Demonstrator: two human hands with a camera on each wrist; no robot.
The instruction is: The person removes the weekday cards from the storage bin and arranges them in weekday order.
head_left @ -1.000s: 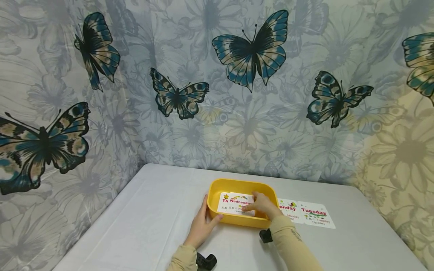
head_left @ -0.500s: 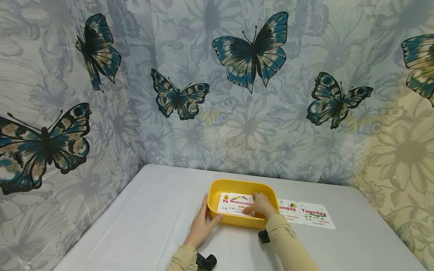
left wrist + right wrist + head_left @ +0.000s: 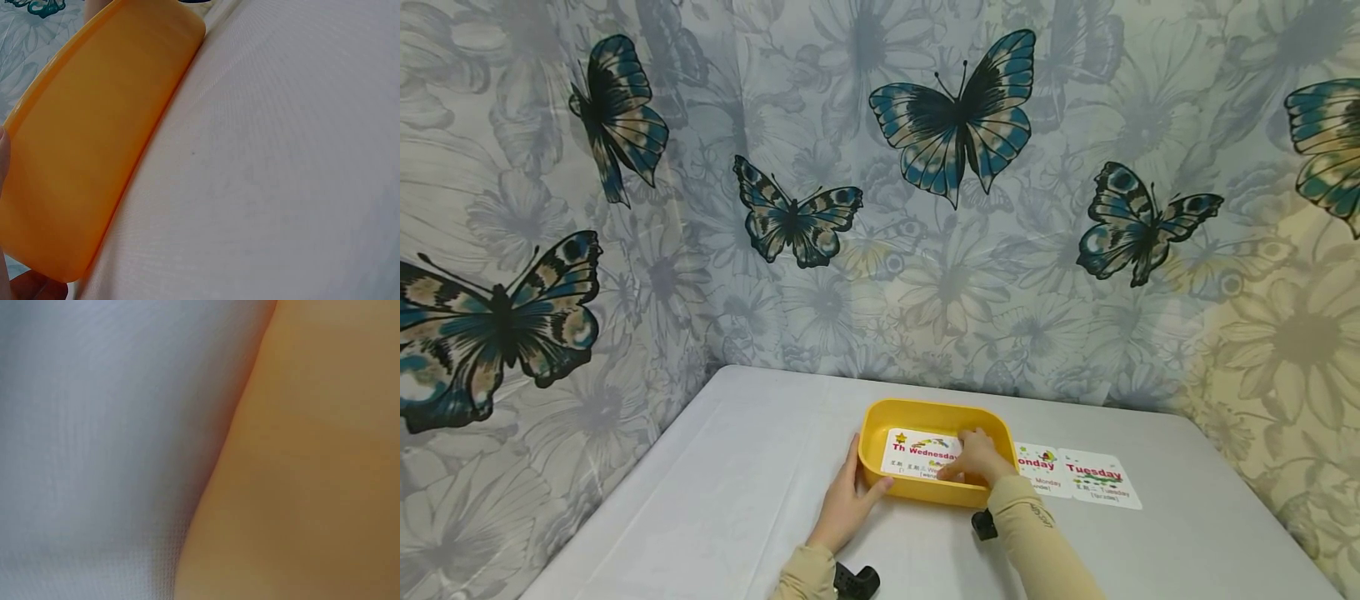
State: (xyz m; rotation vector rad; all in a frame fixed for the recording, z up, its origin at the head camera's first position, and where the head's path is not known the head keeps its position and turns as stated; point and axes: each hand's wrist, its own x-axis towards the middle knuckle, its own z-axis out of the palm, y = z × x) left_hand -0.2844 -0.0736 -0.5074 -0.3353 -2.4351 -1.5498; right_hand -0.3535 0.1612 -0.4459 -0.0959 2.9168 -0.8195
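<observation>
A yellow plastic bin (image 3: 936, 489) stands on the white-covered table. My left hand (image 3: 844, 504) grips its near left corner, with the thumb at the front rim and the fingers along the left side. In the left wrist view the bin's front wall (image 3: 94, 137) shows, with fingertips (image 3: 37, 284) at its end. Inside lies a flash card reading "Wednesday" (image 3: 928, 457), overlapping one that begins "Th" (image 3: 895, 458). My right hand (image 3: 981, 458) reaches into the bin and holds the Wednesday card at its right end, thumb over the lower part. Its fingertips are partly hidden.
Two more flash cards lie on the table (image 3: 715, 492) to the right of the bin: Monday (image 3: 1043, 471), partly covered by the bin, and Tuesday (image 3: 1101, 479). A butterfly-print cloth (image 3: 955, 317) hangs behind the table. The right wrist view shows blurred yellow bin wall (image 3: 312, 475).
My right hand and forearm have shifted slightly left, and the thumb covers more of the Wednesday card's lower right part. My left hand and the bin have stayed in place.
</observation>
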